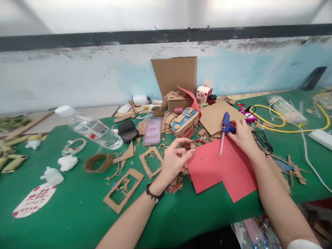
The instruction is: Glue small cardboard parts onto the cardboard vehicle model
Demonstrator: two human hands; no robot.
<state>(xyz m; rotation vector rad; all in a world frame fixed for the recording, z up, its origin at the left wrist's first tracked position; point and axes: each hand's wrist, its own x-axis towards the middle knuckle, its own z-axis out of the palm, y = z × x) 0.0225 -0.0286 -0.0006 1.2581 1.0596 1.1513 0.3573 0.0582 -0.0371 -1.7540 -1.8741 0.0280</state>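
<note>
My left hand [176, 155] is at the left edge of a red sheet [220, 162], its thumb and fingers curled round a small piece of brown cardboard [192, 144]. A blue glue gun [226, 123] stands upright over the sheet, a clear glue stick [221, 143] pointing down from it to a tiny cardboard scrap [219, 154]. My right hand [241, 133] has its fingers against the gun's right side. A small cardboard model with blue parts [185, 122] sits behind my left hand.
Cut cardboard frames [123, 190] and scraps lie to the left, near a leaning water bottle [90, 128] and a black case [128, 131]. At the right are a yellow cable [298, 130], a black cord [262, 141] and a bag of sticks [286, 109].
</note>
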